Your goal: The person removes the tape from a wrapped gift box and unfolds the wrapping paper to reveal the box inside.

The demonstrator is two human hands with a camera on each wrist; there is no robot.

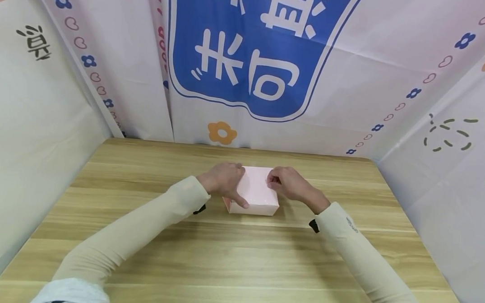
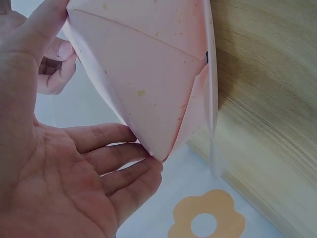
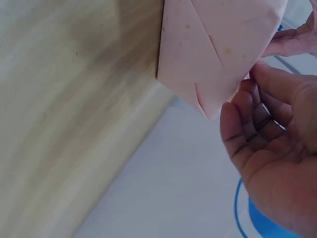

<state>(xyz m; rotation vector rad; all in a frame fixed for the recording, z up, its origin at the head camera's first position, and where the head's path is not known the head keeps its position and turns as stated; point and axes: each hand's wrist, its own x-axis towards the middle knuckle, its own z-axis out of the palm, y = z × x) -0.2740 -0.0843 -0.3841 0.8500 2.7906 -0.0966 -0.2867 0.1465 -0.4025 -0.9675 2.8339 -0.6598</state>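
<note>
A pale pink paper box (image 1: 258, 188) with small gold flecks sits on the wooden table. My left hand (image 1: 226, 180) lies over its left side, thumb along the near top edge. In the left wrist view, the left hand's nearly straight fingers (image 2: 131, 171) touch an edge near the box's far corner. My right hand (image 1: 290, 184) pinches at the right edge of the top, fingers curled. Folded panels show on the box's side (image 3: 213, 54) in the right wrist view. The exact contact under the right fingertips is partly hidden.
The wood-grain table (image 1: 237, 260) extends around the box. A printed cloth backdrop (image 1: 330, 105) rises behind the table's far edge, with cloth walls at left and right. Dark straps (image 1: 314, 225) show at the sleeves' wrists.
</note>
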